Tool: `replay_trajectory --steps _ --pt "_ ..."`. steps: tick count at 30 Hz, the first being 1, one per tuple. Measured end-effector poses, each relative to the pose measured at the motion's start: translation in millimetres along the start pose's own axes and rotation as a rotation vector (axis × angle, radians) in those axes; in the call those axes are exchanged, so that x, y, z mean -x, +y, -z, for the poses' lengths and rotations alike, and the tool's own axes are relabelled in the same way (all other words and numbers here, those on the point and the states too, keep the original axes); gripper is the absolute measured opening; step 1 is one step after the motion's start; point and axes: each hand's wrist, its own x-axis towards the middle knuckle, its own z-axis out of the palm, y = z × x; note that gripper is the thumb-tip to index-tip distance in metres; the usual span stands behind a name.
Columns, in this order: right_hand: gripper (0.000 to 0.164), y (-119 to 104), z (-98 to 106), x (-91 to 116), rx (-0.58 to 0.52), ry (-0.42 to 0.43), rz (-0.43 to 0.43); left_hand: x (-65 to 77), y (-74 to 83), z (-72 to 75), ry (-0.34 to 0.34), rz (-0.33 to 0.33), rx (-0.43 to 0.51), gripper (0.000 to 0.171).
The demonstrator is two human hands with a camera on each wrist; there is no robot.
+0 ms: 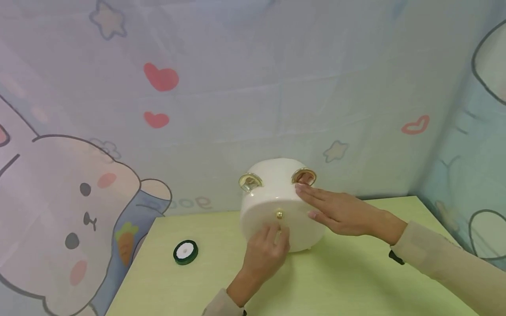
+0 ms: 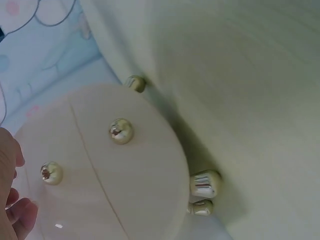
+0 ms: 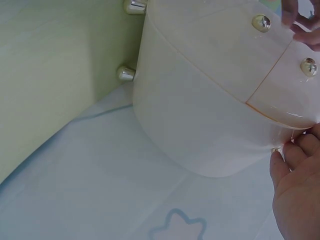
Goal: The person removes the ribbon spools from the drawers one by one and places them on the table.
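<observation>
A white, drum-shaped box (image 1: 281,197) with gold ear-shaped handles (image 1: 250,181) stands on the table. Its round front has seams and two gold knobs, the upper knob (image 2: 51,173) and the lower knob (image 2: 121,131). In front of that face is my left hand (image 1: 266,250), fingers partly bent with a gap between fingertips and thumb. Both knobs show uncovered in the wrist views. My right hand (image 1: 344,213) lies against the box's upper right side, fingers extended, fingertips just below the right ear (image 1: 304,176). Gold feet (image 2: 205,184) show under the box.
A flat, round spool (image 1: 186,251) with a dark green edge and white centre lies left of the box on the pale green table (image 1: 213,228). Behind the table hangs a cartoon-printed cloth (image 1: 237,87), with another printed cloth (image 1: 466,153) at the right.
</observation>
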Motion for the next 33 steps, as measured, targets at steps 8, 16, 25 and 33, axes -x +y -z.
replay_trajectory --steps 8,16,25,33 --pt "0.063 -2.1 0.9 1.3 0.0 -0.003 0.002 13.4 4.3 -6.4 -0.084 -0.129 -0.071 0.025" --pt "0.064 -2.6 1.0 0.6 0.002 -0.008 0.001 17.7 3.7 -10.7 -0.111 -0.14 -0.118 0.027" --pt "0.064 -2.4 1.3 0.3 -0.002 -0.009 0.003 16.9 2.0 -15.7 -0.104 -0.134 -0.123 0.029" --pt "0.064 -2.6 1.5 0.7 0.001 -0.003 0.002 16.5 3.3 -17.5 -0.099 -0.145 -0.121 0.031"
